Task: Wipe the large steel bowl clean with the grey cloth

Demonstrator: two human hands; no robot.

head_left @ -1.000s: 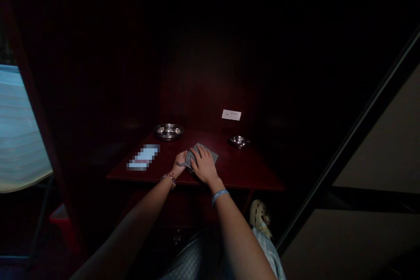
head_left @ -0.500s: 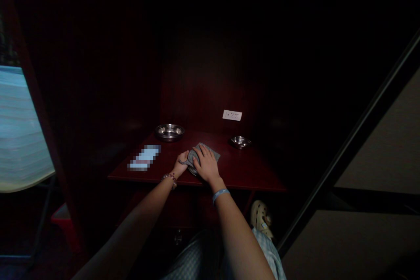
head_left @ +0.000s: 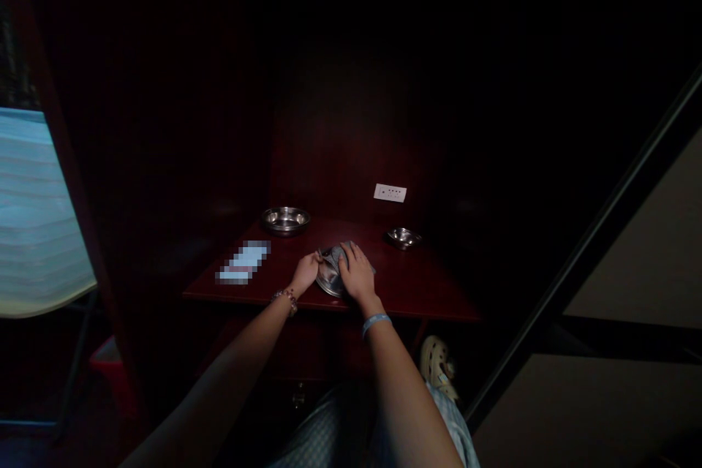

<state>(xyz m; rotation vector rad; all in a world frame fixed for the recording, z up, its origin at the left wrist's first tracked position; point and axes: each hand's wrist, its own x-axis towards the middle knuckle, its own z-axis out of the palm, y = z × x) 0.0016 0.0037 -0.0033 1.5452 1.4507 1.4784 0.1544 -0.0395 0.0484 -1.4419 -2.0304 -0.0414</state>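
A small steel dish (head_left: 329,283) sits tilted near the front edge of a dark red wooden table (head_left: 417,289). My left hand (head_left: 305,272) grips its left rim with closed fingers. My right hand (head_left: 356,274) presses a grey cloth (head_left: 334,257) against the dish, fingers curled over the cloth. A beaded bracelet circles my left wrist and a light blue band my right. Most of the cloth lies hidden under my right hand.
A larger steel bowl (head_left: 285,219) stands at the back left, a small steel dish (head_left: 403,238) at the back right. A pale flat card (head_left: 243,263) lies on the left. A white socket plate (head_left: 390,192) is on the dark back wall. A pale shoe (head_left: 437,368) shows below.
The cloth lay spread flat under my right hand; now it is bunched and the steel dish shows beneath it, lifted on edge. Both hands have shifted slightly to the right.
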